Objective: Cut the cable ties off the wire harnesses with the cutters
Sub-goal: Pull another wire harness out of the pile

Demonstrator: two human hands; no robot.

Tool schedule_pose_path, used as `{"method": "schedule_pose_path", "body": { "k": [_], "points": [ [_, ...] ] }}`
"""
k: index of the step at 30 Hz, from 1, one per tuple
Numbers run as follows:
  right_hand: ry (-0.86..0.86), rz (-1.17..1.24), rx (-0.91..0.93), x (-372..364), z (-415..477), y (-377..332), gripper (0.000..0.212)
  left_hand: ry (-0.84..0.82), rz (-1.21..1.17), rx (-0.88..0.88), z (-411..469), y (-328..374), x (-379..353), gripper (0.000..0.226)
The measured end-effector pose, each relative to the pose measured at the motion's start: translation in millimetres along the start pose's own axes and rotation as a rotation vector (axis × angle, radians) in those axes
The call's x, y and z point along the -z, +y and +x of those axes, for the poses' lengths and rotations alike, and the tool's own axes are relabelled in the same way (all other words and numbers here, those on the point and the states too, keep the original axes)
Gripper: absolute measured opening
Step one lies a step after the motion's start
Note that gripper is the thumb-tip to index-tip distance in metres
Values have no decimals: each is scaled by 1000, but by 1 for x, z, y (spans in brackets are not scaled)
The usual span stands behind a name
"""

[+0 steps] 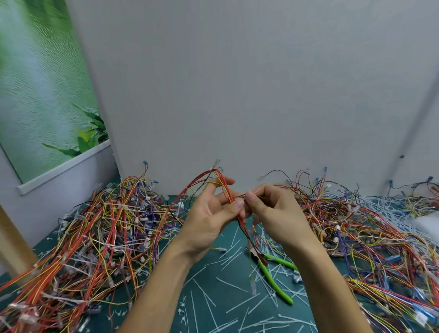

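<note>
My left hand (210,214) holds a wire harness (223,188) of red and yellow wires, raised above the table, thumb pressed against the bundle. My right hand (269,209) pinches a thin dark wire of that harness right beside the left thumb. The harness loops up over my left fingers and hangs down toward the table. The green-handled cutters (274,276) lie on the green mat (217,286) below my right wrist, with neither hand on them.
A large pile of tied harnesses (96,235) covers the left of the table, another tangle of wires (380,238) covers the right. Several cut white cable ties (229,323) litter the mat in front. A grey wall stands close behind.
</note>
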State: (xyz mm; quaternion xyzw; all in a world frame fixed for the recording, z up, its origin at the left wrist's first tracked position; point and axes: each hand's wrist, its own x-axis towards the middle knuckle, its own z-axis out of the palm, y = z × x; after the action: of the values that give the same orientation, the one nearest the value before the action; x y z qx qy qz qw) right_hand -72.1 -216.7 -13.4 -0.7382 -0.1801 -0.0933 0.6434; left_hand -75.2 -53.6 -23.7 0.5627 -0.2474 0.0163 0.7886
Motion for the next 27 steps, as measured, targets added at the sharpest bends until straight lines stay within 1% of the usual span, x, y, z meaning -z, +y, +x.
{"method": "schedule_pose_path", "body": {
  "k": [4, 8, 11, 13, 15, 17, 21, 24, 27],
  "points": [
    [12, 32, 19, -1, -1, 0, 23, -12, 33, -3, 0, 0, 0, 27],
    [12, 21, 38, -3, 0, 0, 22, -22, 32, 16, -1, 1, 1, 25],
    [14, 22, 21, -4, 0, 1, 21, -25, -34, 56, 0, 3, 1, 20],
    [23, 23, -5, -3, 0, 1, 20, -35, -118, 101, 0, 5, 1, 19],
    [27, 24, -30, 0, 0, 0, 21, -40, -213, 137, 0, 8, 2, 22],
    [22, 9, -18, 4, 0, -2, 22, -36, -238, 132, 0, 10, 4, 25],
    [-9, -53, -8, 8, -2, -5, 23, 43, -77, 73, 1, 9, 6, 32],
    [-59, -61, -9, 11, -2, -7, 22, 113, -6, 82, 2, 8, 8, 34],
    [-132, -55, 10, 9, -3, -9, 25, 152, 45, 93, 2, 5, 8, 31]
  ]
}}
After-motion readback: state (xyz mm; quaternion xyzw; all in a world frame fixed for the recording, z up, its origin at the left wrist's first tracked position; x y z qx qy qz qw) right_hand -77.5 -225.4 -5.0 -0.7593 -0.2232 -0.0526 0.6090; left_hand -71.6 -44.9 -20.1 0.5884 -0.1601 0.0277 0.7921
